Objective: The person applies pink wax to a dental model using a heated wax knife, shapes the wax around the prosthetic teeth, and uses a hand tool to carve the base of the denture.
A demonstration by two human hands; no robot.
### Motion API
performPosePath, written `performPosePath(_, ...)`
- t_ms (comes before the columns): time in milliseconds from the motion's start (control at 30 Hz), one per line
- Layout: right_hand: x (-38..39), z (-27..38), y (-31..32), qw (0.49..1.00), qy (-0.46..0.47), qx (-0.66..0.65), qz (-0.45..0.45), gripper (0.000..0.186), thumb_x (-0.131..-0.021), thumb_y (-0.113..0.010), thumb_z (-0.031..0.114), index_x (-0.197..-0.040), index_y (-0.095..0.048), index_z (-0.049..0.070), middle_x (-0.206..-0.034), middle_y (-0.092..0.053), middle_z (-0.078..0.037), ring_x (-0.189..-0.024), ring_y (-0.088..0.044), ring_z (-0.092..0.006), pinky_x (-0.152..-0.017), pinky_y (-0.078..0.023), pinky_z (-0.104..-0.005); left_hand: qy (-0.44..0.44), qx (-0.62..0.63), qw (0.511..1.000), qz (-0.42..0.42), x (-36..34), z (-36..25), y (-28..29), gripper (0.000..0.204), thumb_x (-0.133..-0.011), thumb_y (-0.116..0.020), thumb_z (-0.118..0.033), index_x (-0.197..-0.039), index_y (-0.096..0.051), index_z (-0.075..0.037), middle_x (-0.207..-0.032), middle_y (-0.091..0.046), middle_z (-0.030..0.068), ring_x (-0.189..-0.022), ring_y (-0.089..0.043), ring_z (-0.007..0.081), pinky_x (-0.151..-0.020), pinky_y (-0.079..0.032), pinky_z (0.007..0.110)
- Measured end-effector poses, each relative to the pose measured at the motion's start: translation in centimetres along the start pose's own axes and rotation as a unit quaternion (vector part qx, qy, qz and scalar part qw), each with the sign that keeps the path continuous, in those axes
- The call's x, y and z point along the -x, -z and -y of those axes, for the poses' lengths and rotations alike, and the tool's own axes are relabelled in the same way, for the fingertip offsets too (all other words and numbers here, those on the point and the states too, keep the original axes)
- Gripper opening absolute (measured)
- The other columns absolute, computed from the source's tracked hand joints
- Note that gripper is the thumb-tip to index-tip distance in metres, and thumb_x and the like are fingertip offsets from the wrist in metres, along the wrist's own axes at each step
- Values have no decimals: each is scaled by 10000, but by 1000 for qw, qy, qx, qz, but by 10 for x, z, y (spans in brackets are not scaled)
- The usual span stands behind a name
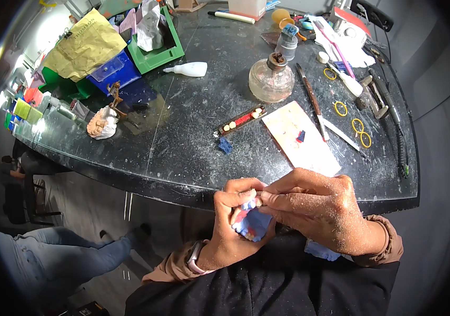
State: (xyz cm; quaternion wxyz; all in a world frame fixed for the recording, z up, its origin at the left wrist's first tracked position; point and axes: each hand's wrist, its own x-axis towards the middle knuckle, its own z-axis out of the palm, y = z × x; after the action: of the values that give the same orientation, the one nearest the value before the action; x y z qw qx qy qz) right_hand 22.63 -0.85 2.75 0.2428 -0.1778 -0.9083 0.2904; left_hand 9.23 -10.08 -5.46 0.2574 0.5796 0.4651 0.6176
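My left hand is wrapped round a blue dental model, which has pink wax and cream-coloured teeth along its arch. It is held just off the table's front edge, above my lap. Dusted with white powder, my right hand is closed in a pinch, its fingertips against the front teeth of the model. What sits between those fingertips is too small and covered to make out. A second blue piece rests below my right hand, partly hidden by it.
On the dusty black table lie a narrow tray of teeth, a stained white pad, a wax knife and a glass spirit burner. A plaster model stands left; a handpiece lies right. Another person is at the left.
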Motion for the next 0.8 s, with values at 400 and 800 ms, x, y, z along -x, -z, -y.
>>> performPosePath(400, 4, 1, -3, 1000, -9, -11, -15, 260, -658, -736, 131, -901, -660, 81, -851, -623, -16, -677, -639, -167, -555, -520, -260, 8, 51, 999, 14, 4, 3, 2, 705, -575, -760, 39, -1064, -267, -84, -1097, -411, 181, -981, -499, 205, -830, -432, 317)
performPosePath(800, 10, 0, -4, 991, -37, -124, -22, 250, -645, -773, 116, -853, -657, 41, -845, -636, -52, -739, -653, -177, -598, -536, -268, -23, 108, 994, 21, 8, 7, 2, 591, -674, -742, 6, -1066, -314, -107, -1110, -424, 191, -999, -543, 254, -810, -497, 326)
